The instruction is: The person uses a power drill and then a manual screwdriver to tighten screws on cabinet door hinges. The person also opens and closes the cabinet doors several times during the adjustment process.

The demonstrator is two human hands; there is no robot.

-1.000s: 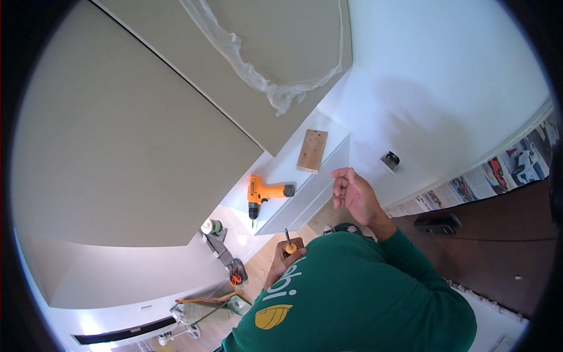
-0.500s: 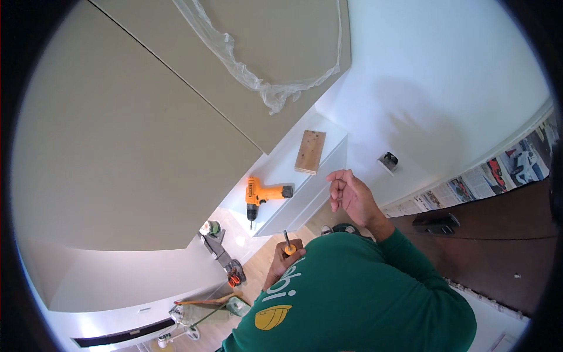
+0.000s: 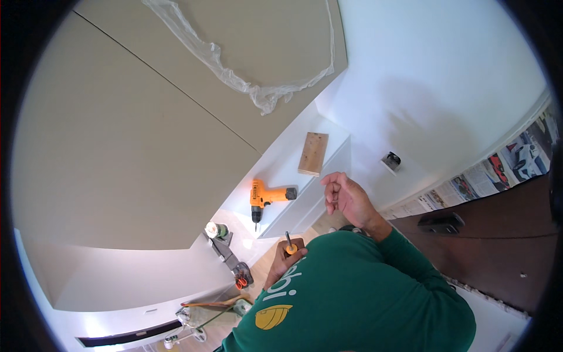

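Observation:
Close to my body, my left hand (image 3: 282,261) is closed around a screwdriver (image 3: 291,249) with a yellow-orange handle, its metal shaft sticking up out of the fist. My right hand (image 3: 352,202) is raised beside the white ledge, palm turned inward, its fingers loosely bent and apart with nothing in them. On that ledge lies an orange cordless drill (image 3: 267,195), its bit toward me. A short wooden board (image 3: 313,154) rests further back on the same ledge, nearest to my right hand but not visibly touched by it.
Large beige cabinet doors (image 3: 135,135) fill the left, with torn clear plastic film (image 3: 234,79) hanging from one. A black-and-white wall fitting (image 3: 391,161) sits on the white wall. Orange-handled scissors (image 3: 241,283) and a can (image 3: 216,229) are at lower left; a brown door (image 3: 487,234) stands right.
The view has shifted slightly, so the ledge, drill and board appear a little further right and lower. My right hand has moved slightly left; my left hand still holds the screwdriver.

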